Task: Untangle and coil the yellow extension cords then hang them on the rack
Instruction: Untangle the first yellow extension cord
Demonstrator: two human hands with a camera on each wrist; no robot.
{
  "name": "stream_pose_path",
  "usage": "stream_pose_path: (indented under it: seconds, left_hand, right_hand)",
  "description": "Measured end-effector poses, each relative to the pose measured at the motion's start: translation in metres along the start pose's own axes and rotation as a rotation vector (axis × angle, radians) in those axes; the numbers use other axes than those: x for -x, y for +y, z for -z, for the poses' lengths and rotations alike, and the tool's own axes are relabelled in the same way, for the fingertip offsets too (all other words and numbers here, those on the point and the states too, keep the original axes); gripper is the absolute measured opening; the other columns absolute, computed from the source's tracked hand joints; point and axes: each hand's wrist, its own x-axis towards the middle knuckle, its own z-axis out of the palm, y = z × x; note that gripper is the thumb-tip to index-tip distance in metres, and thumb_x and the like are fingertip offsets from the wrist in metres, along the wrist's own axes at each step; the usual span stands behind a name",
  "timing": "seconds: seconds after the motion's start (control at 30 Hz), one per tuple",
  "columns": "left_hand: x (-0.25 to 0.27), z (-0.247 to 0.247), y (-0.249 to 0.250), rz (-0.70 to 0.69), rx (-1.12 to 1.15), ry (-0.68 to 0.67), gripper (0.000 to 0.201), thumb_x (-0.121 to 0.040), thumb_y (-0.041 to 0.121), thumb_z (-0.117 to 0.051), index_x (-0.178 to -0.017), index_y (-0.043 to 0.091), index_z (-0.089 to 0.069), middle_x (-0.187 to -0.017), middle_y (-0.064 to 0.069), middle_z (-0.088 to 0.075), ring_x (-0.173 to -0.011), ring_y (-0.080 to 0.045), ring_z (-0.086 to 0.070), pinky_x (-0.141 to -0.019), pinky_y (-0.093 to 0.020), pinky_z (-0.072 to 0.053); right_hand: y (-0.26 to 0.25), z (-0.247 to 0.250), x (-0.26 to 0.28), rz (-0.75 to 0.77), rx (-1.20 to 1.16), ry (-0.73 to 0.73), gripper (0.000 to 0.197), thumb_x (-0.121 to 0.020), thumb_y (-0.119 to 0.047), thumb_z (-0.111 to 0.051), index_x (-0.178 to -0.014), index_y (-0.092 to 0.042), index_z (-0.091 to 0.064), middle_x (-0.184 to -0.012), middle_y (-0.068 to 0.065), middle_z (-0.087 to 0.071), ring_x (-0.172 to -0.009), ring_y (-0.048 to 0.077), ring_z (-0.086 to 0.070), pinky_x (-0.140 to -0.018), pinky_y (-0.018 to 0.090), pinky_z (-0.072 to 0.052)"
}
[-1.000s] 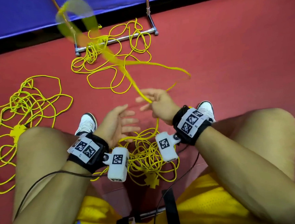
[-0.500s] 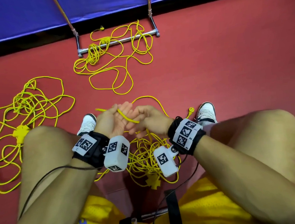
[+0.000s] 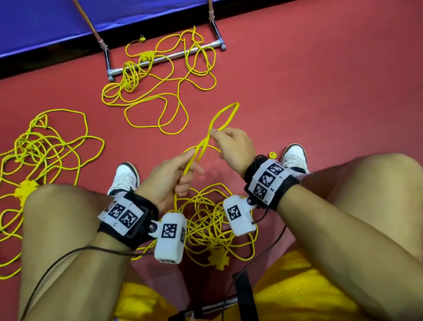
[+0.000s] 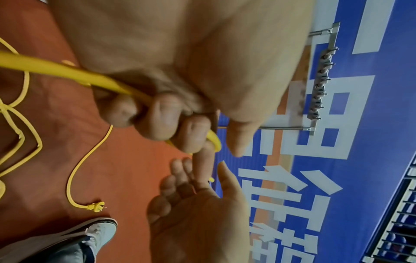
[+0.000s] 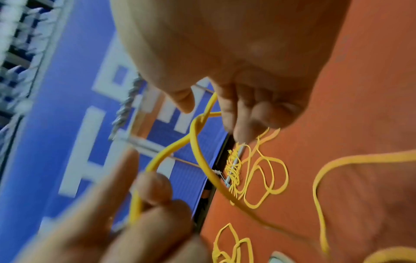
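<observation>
Both hands were busy on one cord: our left hand (image 3: 171, 179) had its fingers curled tight round the yellow cord (image 3: 199, 148), and our right hand (image 3: 232, 148) pinched the same cord further along, so that a long narrow loop (image 3: 224, 115) stood out past the right fingertips. Half a second earlier the two hands had been pressed together over a short bend of cord; now they had drawn apart and a first loop had opened between them. We judged this the start of coiling that cord, with nearly all the task left. On the red floor (image 3: 327, 99) the largest tangle (image 3: 33, 155) lay to our left, another (image 3: 158, 88) lay draped over the base bar of the rack (image 3: 165, 59) ahead, and the pile we were drawing from (image 3: 211, 227) sat between our feet, its socket block (image 3: 219, 260) at the near edge. A small plug (image 4: 96, 207) lay loose beside our right shoe (image 3: 294, 158).
</observation>
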Motion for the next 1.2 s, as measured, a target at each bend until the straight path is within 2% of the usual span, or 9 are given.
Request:
stream_pose_path:
  seconds: [0.13,0.23,0.33,0.53,0.63,0.77,0.9,1.03,1.2]
  left_hand:
    - [0.003,-0.001,-0.001,-0.033,-0.005,-0.081,0.041,-0.087,0.037,-0.056,-0.063,0.006,-0.07,-0.047,0.001,-0.031,-0.039,-0.011,-0.026,-0.042,-0.02,-0.023]
    - [0.006,0.001,0.0,0.078,0.013,-0.113,0.038,-0.092,0.029,-0.053,-0.072,0.001,-0.069,-0.052,-0.005,-0.045,-0.046,-0.02,-0.043,-0.05,-0.026,-0.038]
    - [0.006,0.002,0.002,0.219,0.067,-0.08,0.039,-0.098,0.031,-0.047,-0.08,0.002,-0.065,-0.056,-0.006,-0.057,-0.048,-0.021,-0.058,-0.053,-0.027,-0.05]
    - [-0.002,0.004,-0.003,0.047,0.115,0.198,0.021,-0.102,0.024,-0.054,-0.098,0.006,-0.065,-0.07,-0.003,-0.069,-0.045,-0.008,-0.06,-0.042,-0.019,-0.049]
    - [-0.009,0.018,-0.002,-0.013,0.237,0.458,0.008,-0.099,0.015,-0.059,-0.099,0.009,-0.064,-0.07,0.001,-0.074,-0.049,-0.005,-0.064,-0.045,-0.017,-0.05]
    - [-0.008,0.029,0.004,-0.151,0.364,0.604,0.002,-0.095,0.012,-0.064,-0.094,0.011,-0.065,-0.076,0.0,-0.074,-0.06,-0.007,-0.07,-0.05,-0.018,-0.053]
    - [-0.005,0.026,0.008,-0.295,0.371,0.605,0.005,-0.094,0.01,-0.065,-0.092,0.014,-0.067,-0.077,0.002,-0.075,-0.061,-0.005,-0.068,-0.05,-0.015,-0.048]
    - [0.003,0.024,0.013,-0.181,0.284,0.317,0.014,-0.095,0.011,-0.053,-0.089,0.01,-0.065,-0.073,-0.002,-0.072,-0.048,-0.01,-0.054,-0.052,-0.024,-0.042]
    - [0.01,0.014,0.018,-0.03,0.289,-0.074,0.048,-0.083,0.044,-0.047,-0.092,0.007,-0.077,-0.095,-0.013,-0.074,-0.067,-0.024,-0.07,-0.07,-0.038,-0.057]
  right_hand:
    - [-0.001,-0.006,0.011,-0.292,-0.273,-0.435,0.035,-0.098,-0.045,-0.05,-0.092,-0.011,-0.055,-0.078,0.009,-0.062,-0.056,0.021,-0.056,-0.048,0.025,-0.037]
    - [-0.002,-0.011,0.016,-0.176,-0.217,-0.473,0.035,-0.103,-0.038,-0.045,-0.083,-0.011,-0.055,-0.068,0.004,-0.06,-0.06,0.017,-0.056,-0.065,0.032,-0.041]
    - [0.003,-0.018,0.012,-0.053,-0.102,-0.492,0.051,-0.101,-0.045,-0.043,-0.069,-0.007,-0.054,-0.054,0.002,-0.057,-0.052,0.02,-0.05,-0.062,0.034,-0.039]
    - [0.005,-0.014,0.015,0.215,0.406,-0.472,0.049,-0.099,-0.053,-0.041,-0.081,-0.011,-0.061,-0.063,0.002,-0.059,-0.062,0.024,-0.057,-0.068,0.043,-0.048]
    - [-0.001,-0.005,0.016,0.377,0.433,-0.262,0.034,-0.099,-0.037,-0.053,-0.073,-0.015,-0.052,-0.063,-0.005,-0.051,-0.071,0.025,-0.049,-0.072,0.031,-0.034]
    - [-0.007,0.022,-0.01,0.522,0.067,0.33,0.021,-0.095,-0.028,-0.061,-0.081,-0.013,-0.061,-0.064,-0.011,-0.047,-0.067,0.012,-0.044,-0.066,0.03,-0.034]
    - [0.006,0.042,-0.031,0.42,0.16,0.514,0.023,-0.093,-0.034,-0.06,-0.099,-0.015,-0.071,-0.104,0.006,-0.058,-0.101,0.022,-0.053,-0.093,0.036,-0.041]
    - [0.01,0.029,-0.03,0.4,0.029,0.219,0.021,-0.091,-0.029,-0.049,-0.098,-0.016,-0.064,-0.089,0.01,-0.064,-0.085,0.019,-0.055,-0.084,0.037,-0.045]
    - [0.005,0.008,-0.007,0.466,0.238,-0.312,0.015,-0.096,-0.022,-0.049,-0.087,-0.019,-0.061,-0.086,0.001,-0.057,-0.083,0.014,-0.05,-0.081,0.031,-0.038]
